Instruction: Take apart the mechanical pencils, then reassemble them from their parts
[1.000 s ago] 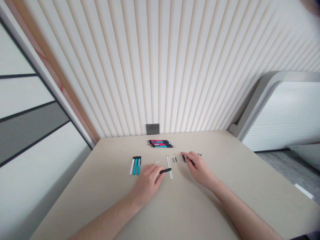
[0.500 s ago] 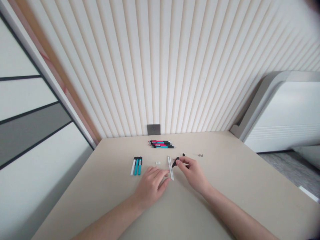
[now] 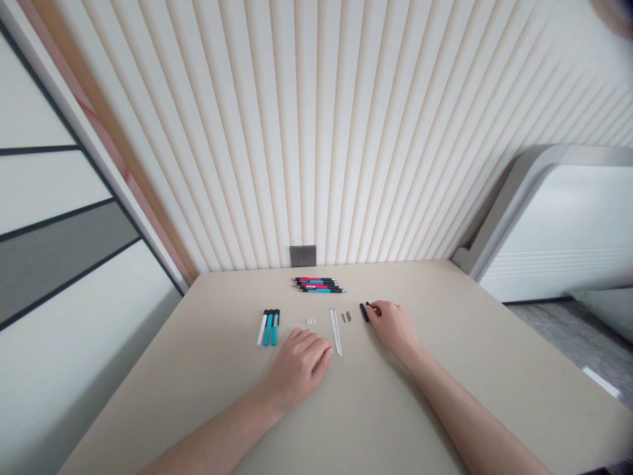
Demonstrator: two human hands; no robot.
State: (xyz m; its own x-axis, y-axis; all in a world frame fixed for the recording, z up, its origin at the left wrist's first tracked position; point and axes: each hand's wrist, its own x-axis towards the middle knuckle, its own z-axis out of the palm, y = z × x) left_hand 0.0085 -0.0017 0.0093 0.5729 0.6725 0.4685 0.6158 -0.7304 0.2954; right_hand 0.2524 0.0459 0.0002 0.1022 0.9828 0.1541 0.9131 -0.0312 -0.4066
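My right hand (image 3: 393,326) rests on the beige tabletop (image 3: 395,389), its fingertips pinching a short black pen part (image 3: 364,312). My left hand (image 3: 299,360) lies nearer me, fingers relaxed, holding nothing. Between the hands are thin white tubes (image 3: 335,332), with small grey pen parts (image 3: 345,316) just beyond them. Tiny white pieces (image 3: 310,321) sit left of the tubes. Three capped pens (image 3: 268,328), one white and two teal, lie side by side. Farther back lies a row of several assembled pink and teal pens (image 3: 319,285).
A grey wall socket (image 3: 302,256) sits above the table's far edge against a ribbed cream wall (image 3: 316,132). A white cabinet (image 3: 558,227) stands at right, beyond the table's right edge. A panelled door (image 3: 59,224) stands at left.
My right hand has moved right and set down at the black part. My left hand no longer holds the black pen part it held earlier. The grey parts at far right no longer show.
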